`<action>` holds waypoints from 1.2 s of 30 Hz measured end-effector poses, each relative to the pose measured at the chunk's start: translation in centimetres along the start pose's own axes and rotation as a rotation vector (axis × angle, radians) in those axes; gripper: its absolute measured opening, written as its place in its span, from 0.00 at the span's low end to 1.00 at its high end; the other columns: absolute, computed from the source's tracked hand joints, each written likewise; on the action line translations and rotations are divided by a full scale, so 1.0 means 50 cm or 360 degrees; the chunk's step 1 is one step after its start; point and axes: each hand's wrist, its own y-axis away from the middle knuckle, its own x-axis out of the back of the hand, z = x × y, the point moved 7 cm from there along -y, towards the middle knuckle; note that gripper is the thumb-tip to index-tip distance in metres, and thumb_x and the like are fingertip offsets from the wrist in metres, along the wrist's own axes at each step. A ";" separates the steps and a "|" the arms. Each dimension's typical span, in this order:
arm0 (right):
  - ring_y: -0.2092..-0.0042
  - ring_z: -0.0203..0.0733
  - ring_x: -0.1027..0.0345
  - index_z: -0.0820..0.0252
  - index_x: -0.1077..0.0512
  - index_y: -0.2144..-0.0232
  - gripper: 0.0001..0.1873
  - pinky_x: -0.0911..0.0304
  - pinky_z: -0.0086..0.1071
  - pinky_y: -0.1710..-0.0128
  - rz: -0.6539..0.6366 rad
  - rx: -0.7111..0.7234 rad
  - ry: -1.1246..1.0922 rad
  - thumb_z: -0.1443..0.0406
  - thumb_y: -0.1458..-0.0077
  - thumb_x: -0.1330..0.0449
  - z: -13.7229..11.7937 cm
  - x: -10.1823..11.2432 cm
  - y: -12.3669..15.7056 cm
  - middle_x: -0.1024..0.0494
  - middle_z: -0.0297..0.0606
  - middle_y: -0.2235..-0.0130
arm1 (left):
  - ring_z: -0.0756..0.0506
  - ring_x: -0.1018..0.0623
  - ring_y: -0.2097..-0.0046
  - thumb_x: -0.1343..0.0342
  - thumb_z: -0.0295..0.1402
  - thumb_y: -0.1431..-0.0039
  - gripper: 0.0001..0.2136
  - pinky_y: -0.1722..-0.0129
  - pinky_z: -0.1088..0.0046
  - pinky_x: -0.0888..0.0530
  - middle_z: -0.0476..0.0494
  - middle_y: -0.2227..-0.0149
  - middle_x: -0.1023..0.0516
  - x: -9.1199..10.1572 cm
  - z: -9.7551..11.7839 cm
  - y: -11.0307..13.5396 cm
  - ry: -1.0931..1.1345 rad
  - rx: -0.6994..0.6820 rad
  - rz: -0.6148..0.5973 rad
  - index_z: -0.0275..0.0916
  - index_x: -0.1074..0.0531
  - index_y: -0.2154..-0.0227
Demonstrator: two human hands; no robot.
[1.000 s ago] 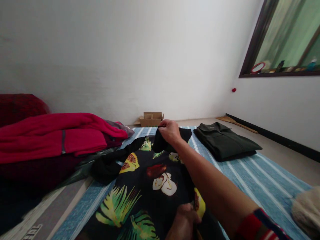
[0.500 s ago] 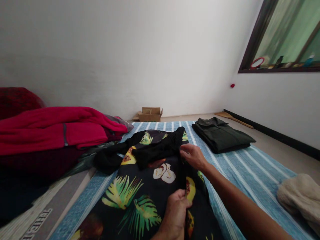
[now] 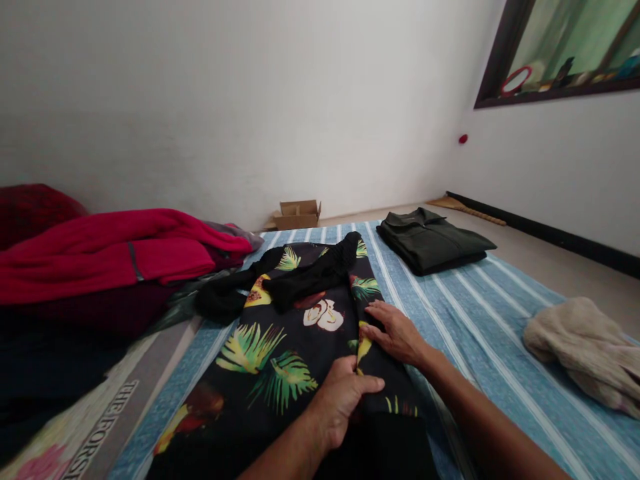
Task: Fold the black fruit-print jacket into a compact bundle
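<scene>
A black garment [image 3: 295, 347] printed with green leaves, papaya and coconut lies spread on the bed in front of me. Black knit fabric [image 3: 310, 283], perhaps a sleeve, is laid across its far end. My left hand [image 3: 343, 397] grips a folded edge near the garment's middle, thumb stretched out over the cloth and fingers partly hidden. Just beyond it to the right, my right hand [image 3: 397, 333] rests on the folded-over side strip with its fingers stretched flat.
A folded dark jacket [image 3: 433, 240] lies at the far right of the blue striped sheet [image 3: 480, 333]. Nearer is a beige fuzzy bundle [image 3: 583, 350]. Pink and dark clothes [image 3: 165, 257] are heaped at left. A cardboard box [image 3: 299, 215] stands by the wall.
My right hand has come down and nearer, from the black knit fabric's end onto the side strip. That strip now lies folded inward. The view has shifted slightly.
</scene>
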 end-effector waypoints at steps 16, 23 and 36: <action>0.41 0.53 0.44 0.66 0.31 0.51 0.23 0.50 0.46 0.43 -0.0218 0.0088 -0.0053 0.55 0.41 0.49 -0.052 -0.043 0.028 0.33 0.52 0.45 | 0.44 0.23 0.71 0.38 0.36 0.56 0.26 0.76 0.74 0.31 0.45 0.70 0.22 0.024 0.003 0.032 -0.0361 -0.0096 0.0020 0.36 0.37 0.53; 0.61 0.44 0.29 0.62 0.25 0.63 0.23 0.37 0.32 0.62 0.0392 -0.0406 -0.0813 0.52 0.41 0.52 0.044 0.070 0.030 0.22 0.37 0.66 | 0.43 0.22 0.66 0.37 0.30 0.59 0.35 0.71 0.73 0.30 0.43 0.66 0.23 0.031 -0.003 0.042 -0.0307 -0.0118 0.0030 0.35 0.45 0.46; 0.45 0.47 0.40 0.64 0.31 0.52 0.17 0.45 0.41 0.44 -0.0004 0.0164 -0.0085 0.64 0.42 0.48 -0.090 -0.026 0.088 0.29 0.48 0.50 | 0.44 0.25 0.65 0.36 0.29 0.62 0.27 0.65 0.73 0.32 0.48 0.71 0.25 0.050 -0.004 0.035 -0.0578 -0.0502 0.0346 0.38 0.34 0.54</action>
